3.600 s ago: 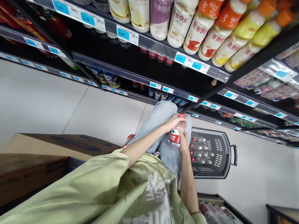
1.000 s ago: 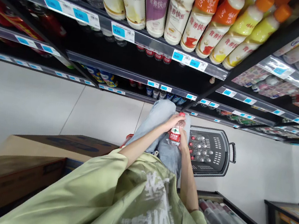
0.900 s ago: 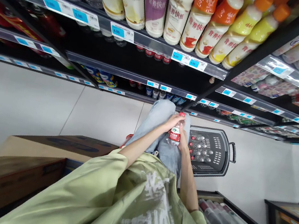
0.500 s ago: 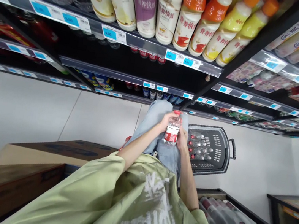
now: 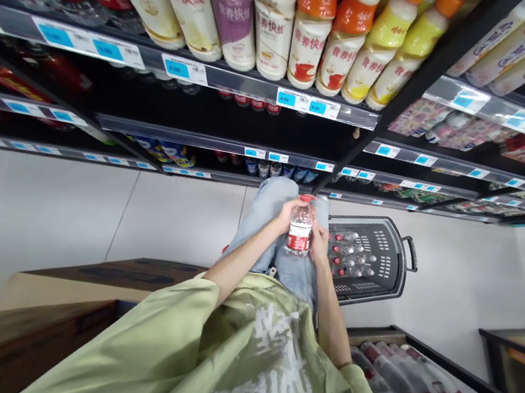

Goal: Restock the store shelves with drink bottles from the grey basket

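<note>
A small clear water bottle (image 5: pixel 300 233) with a red cap and a red-and-white label stands upright above my lap, between both hands. My left hand (image 5: pixel 288 216) is closed around its upper left side, near the cap. On the opposite side, my right hand (image 5: pixel 318 239) grips the bottle's body, its fingers partly hidden behind it. To the right of my knees, a dark grey shopping basket (image 5: pixel 394 274) holds several similar bottles (image 5: pixel 351 256) lying on their sides.
Shelving (image 5: pixel 211 141) runs across the front, with several milk drink bottles (image 5: pixel 275 29) on the upper level. Cardboard boxes (image 5: pixel 66 297) stand at my left, and a rack of packed bottles (image 5: pixel 413 379) is at lower right. Pale floor tiles (image 5: pixel 179 209) lie between.
The view has tilted slightly, so the shelves' lower levels sit a little lower in the picture. Both hands keep hold of the bottle, nearly in the same place.
</note>
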{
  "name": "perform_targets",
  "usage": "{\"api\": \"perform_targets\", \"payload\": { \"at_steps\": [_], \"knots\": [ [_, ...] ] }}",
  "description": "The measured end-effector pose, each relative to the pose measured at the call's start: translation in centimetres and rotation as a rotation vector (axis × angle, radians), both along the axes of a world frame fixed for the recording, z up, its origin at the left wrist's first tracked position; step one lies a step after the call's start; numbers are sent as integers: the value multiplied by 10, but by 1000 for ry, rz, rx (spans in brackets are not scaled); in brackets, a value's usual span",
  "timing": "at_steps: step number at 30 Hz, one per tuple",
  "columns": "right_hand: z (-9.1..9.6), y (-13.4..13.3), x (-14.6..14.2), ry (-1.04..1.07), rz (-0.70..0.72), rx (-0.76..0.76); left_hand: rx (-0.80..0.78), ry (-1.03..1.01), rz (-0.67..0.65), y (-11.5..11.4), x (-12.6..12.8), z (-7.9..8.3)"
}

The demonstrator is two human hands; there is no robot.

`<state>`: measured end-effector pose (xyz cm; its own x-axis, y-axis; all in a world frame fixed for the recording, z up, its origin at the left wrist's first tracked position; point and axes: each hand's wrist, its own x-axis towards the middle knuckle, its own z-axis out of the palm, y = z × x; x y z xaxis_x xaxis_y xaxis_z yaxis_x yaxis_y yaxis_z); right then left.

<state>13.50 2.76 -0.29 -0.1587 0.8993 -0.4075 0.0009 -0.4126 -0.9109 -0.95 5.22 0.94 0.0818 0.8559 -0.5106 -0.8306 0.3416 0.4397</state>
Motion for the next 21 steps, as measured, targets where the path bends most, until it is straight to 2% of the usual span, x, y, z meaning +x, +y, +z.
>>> {"api": "perform_targets", "payload": {
  "at_steps": [3,5,9,11,13,15,18,21],
  "knots": [
    [4,-8,2,-208,-64,123,-31,97,-55,0,3,1],
    [5,-13,4,-302,-164,165,-24,150,-99,1,4,0],
    [10,-14,8,-310,-378,206,50,200,-212,4,4,-3],
    [17,-9,10,-274,-389,266,88,202,-261,4,4,-3],
    [28,1,11,-241,-300,298,116,202,-289,3,3,-2],
    [40,15,10,-258,-141,301,114,218,-296,1,2,1],
    [58,38,5,-382,120,351,78,249,-301,-1,-2,8],
    [70,54,-2,-469,297,440,56,263,-331,-1,-8,16]
  ]
}}
